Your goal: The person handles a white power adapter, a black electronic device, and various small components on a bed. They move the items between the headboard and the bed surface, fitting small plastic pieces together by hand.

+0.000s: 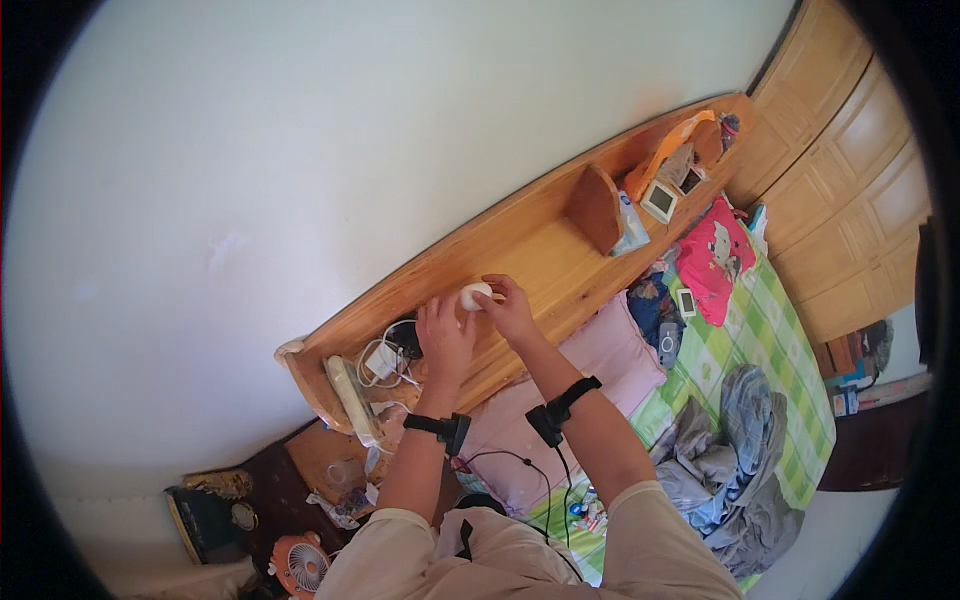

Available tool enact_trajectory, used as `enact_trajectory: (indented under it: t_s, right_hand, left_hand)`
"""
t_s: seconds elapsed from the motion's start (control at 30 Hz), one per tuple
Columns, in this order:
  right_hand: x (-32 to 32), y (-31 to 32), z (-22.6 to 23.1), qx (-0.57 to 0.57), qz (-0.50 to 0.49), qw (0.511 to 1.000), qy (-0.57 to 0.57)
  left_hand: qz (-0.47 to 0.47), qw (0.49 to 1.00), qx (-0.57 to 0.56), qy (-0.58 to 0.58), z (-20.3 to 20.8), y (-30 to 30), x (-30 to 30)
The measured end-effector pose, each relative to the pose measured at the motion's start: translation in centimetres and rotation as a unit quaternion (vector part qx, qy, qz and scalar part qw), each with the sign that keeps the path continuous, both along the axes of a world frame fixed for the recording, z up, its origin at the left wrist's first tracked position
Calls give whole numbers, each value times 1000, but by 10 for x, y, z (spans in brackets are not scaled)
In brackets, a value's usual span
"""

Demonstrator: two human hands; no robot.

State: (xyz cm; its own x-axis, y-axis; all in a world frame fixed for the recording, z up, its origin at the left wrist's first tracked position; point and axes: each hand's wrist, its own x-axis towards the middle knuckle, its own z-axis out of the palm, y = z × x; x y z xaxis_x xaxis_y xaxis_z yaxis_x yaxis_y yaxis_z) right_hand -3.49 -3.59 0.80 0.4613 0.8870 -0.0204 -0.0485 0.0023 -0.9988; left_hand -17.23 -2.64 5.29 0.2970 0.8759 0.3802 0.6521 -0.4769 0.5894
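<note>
Above the wooden headboard shelf (pixel 540 255), both of my hands meet at a small, smooth white rounded object (pixel 474 296); its exact kind does not show. My right hand (pixel 508 312) grips it from the right, thumb and fingers bent around its side. Close against its left side is my left hand (pixel 445 335), back turned up and fingers curving toward the object; the fingertips are partly hidden. A white adapter with cable (pixel 382 361) lies in the shelf just left of my left hand, beside a dark item (pixel 405 340).
A long pale power strip (pixel 352 402) lies at the shelf's left end. Beyond an upright divider (pixel 597 208) sit a wipes packet (pixel 630 225) and a white-framed device (pixel 659 201). A pink pillow (pixel 610 350) and crumpled clothes (pixel 735 450) cover the bed. Cables hang from both forearm straps.
</note>
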Motion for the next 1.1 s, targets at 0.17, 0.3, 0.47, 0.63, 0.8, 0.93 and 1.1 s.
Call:
enact_trajectory:
  t_s: [0.17,0.3,0.47,0.63,0.8,0.93,1.1]
  right_hand:
    - [-8,18,-15,-14,-15,994,-112]
    - [-9,20,-20,-41,7,991,-128]
    - [-19,15,3,-39,10,984,-171]
    - [-14,12,-1,-75,-4,969,-235]
    - [-11,11,-9,-36,-14,971,-236]
    - [-9,0,0,-46,-61,983,-165]
    - [9,-44,19,-38,-96,994,-25]
  left_hand:
    - [0,998,41,51,-16,22,-6]
    - [-18,994,28,101,-24,26,-3]
    - [4,993,15,117,-23,23,-3]
    - [16,994,15,111,-27,19,3]
    - [38,992,44,110,-22,14,1]
    - [38,994,47,93,-14,8,3]
    - [-41,996,82,14,13,-16,21]
